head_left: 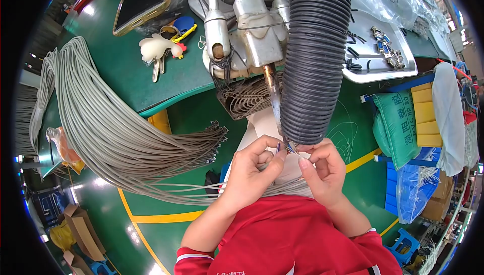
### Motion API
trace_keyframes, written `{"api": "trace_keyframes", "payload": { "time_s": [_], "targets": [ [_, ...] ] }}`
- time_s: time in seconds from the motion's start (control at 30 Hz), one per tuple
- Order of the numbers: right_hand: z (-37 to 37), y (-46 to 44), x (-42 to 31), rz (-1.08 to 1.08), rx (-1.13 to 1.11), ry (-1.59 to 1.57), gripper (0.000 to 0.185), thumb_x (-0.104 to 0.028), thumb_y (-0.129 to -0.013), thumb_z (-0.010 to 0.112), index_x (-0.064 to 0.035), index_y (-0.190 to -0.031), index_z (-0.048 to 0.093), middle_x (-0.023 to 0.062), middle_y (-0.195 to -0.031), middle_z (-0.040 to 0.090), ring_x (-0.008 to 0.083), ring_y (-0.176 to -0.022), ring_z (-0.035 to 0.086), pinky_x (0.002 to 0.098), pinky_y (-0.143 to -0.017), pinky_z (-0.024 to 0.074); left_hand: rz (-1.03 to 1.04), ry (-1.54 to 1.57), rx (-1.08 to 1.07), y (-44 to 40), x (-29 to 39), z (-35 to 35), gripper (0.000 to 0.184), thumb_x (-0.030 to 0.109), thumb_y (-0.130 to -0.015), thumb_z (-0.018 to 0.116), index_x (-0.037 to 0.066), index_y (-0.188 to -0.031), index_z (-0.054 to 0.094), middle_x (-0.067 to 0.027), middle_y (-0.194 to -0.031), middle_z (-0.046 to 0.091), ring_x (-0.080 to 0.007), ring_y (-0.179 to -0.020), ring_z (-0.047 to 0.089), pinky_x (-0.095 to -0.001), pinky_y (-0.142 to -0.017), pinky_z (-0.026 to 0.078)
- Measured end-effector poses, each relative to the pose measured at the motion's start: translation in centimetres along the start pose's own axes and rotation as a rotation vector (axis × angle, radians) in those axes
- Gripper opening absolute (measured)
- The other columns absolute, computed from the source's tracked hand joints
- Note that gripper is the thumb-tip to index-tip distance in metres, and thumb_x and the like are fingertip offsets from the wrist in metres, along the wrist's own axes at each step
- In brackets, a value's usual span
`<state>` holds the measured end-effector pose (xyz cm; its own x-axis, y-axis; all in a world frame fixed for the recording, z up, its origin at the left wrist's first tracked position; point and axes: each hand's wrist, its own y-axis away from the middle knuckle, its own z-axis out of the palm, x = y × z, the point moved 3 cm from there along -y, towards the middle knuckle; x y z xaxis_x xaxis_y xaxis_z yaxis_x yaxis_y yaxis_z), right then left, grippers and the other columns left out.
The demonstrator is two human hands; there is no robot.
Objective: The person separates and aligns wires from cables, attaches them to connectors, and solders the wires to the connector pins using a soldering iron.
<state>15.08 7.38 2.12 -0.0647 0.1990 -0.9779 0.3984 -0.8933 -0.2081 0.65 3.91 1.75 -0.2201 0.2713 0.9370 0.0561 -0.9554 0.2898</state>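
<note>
My left hand point(254, 171) is closed in a pinch on a small blue-and-metal connector point(291, 148), partly hidden by my fingertips. Opposite it, my right hand point(325, 171) pinches the end of a thin grey cable point(297, 156) against that connector. Both hands meet just under the tip of a soldering iron point(274, 93), which is fixed in a stand and points down. Whether the tip touches the work I cannot tell. A wide black corrugated hose point(315, 58) hangs right above my fingers. Several grey cables run beneath both hands.
A thick bundle of grey cables point(111, 118) drapes over the green table point(116, 73) on the left, metal ends toward me. Behind lie a phone point(142, 0) and keys with a white toy point(157, 48). At right, a white tray point(373, 76) holds connectors and black tubes; a green sack point(396, 126) stands below.
</note>
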Motion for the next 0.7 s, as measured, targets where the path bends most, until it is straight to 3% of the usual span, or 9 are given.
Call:
{"api": "trace_keyframes", "payload": {
  "time_s": [0.7],
  "targets": [
    [0.14,-0.58,-0.03,-0.082,0.025,0.102,0.016,0.007,-0.071,0.06,-0.0014,-0.076,0.047,0.0142,-0.089,0.054,0.0176,-0.084,0.053,0.0273,-0.076,0.0423,0.007,0.099,-0.008,-0.01,0.07,0.01,0.007,0.004,-0.084,0.051,0.0,-0.089,0.051,0.0072,-0.052,0.044,0.002,-0.049,0.031,-0.0167,-0.042,0.023]
  ]
}}
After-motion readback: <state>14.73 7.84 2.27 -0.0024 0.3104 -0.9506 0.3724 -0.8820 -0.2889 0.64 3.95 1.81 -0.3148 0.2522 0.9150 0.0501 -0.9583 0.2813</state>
